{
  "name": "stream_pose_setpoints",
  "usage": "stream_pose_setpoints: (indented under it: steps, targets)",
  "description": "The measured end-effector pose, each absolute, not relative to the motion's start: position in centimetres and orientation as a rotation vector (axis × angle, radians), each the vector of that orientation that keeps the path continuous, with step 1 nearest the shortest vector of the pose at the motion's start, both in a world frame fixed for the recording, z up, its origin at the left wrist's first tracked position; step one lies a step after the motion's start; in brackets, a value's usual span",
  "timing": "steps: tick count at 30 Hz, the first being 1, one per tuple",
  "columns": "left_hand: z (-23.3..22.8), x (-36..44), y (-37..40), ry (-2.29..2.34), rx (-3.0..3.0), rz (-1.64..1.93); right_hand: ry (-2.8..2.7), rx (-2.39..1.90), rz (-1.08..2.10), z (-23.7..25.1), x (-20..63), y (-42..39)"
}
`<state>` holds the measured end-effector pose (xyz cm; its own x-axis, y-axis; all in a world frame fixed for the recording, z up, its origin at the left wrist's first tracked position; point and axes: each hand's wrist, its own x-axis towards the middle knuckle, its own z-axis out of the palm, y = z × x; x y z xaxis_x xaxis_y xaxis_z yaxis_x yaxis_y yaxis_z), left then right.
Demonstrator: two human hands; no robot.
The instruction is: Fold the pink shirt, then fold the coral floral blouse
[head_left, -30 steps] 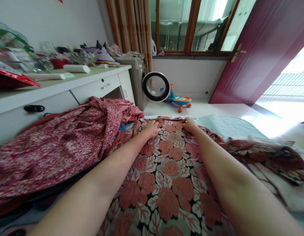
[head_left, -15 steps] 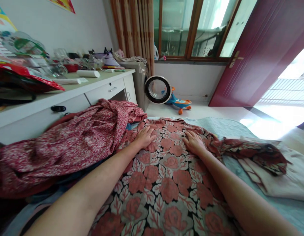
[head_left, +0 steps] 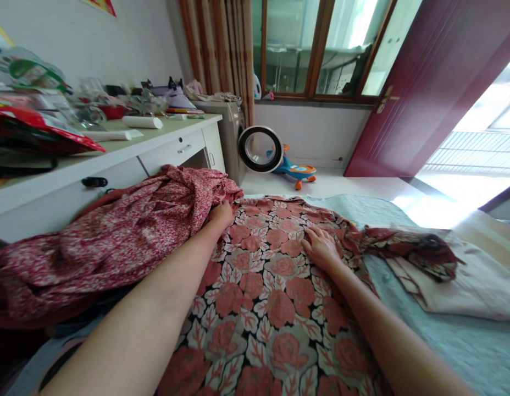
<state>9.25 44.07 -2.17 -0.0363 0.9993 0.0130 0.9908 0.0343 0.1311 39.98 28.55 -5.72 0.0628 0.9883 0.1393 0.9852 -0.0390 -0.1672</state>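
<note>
A floral shirt with large red roses and grey leaves lies spread flat, neckline at the far end. One sleeve stretches out to the right. My left hand is at its far left edge, fingers curled closed on the cloth; the fingertips are partly hidden. Flat on the shirt's upper right part rests my right hand, fingers spread and holding nothing. Close beside my left hand is a heap of red-and-white patterned cloth.
Under the shirt is a pale blue bed cover. Folded beige cloth lies right, under the sleeve. A cluttered desk runs along the left. Beyond are a washing machine with its round door open and a blue-orange ride-on toy.
My left hand has moved left from lying flat on the shirt to its edge, and its fingers have closed. My right hand stays flat on the shirt, almost unmoved.
</note>
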Motion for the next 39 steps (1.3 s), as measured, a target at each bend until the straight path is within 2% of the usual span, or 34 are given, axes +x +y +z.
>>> stream_pose_setpoints:
  steps: [8,16,23,31,35,39]
  targets:
    - [-1.3,9.5,46.0,2.135,2.014,-0.023,-1.984,-2.114,-0.020,-6.1,40.0,28.5]
    - [-0.9,9.4,44.4,2.063,2.169,0.117,-1.969,-2.097,-0.029,-6.2,40.1,28.5]
    - [-1.5,10.8,42.5,2.207,2.374,0.245,-1.949,-2.097,0.004,-6.2,40.1,28.5]
    - [-3.4,14.5,39.5,1.674,2.761,0.265,-1.938,-2.103,0.042,-5.9,39.9,28.3]
    - [-5.3,14.4,38.9,1.669,2.687,0.241,-1.870,-2.173,0.023,-5.7,40.0,28.4]
    - [-5.2,14.2,38.6,1.690,2.683,0.261,-1.889,-2.200,0.126,-5.2,40.6,28.7]
